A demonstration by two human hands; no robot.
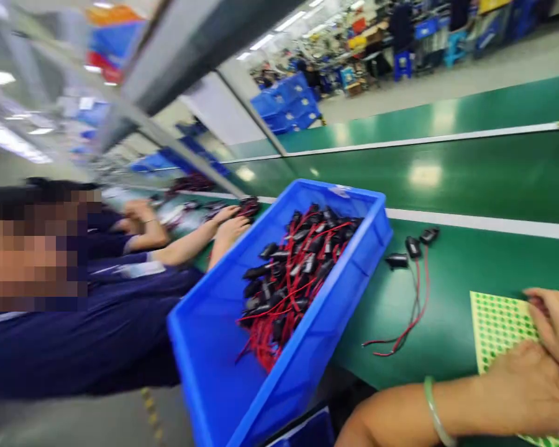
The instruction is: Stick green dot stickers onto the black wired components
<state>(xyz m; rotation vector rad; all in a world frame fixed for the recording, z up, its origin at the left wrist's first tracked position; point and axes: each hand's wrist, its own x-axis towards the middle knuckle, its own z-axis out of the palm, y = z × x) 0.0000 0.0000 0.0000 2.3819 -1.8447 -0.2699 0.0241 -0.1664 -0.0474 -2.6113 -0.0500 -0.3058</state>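
A sheet of small green dot stickers [498,326] lies on the green belt at the lower right. My left hand [526,388], with a pale green bangle [434,413] on its wrist, rests on the sheet's near part, its fingers hidden behind the back of the hand. My right hand [556,320] comes in from the right edge with its fingers curled and pinched at the sheet's far edge. To the left of the sheet lie a few loose black parts with red and black wires [412,248].
A blue plastic bin [214,347] holding several black parts with red wires [291,279] sits tilted at the belt's near edge. Co-workers in dark blue sit at the left, their hands [228,226] on the belt. A white stripe [494,222] runs along the belt. Blue crates [289,105] stand far back.
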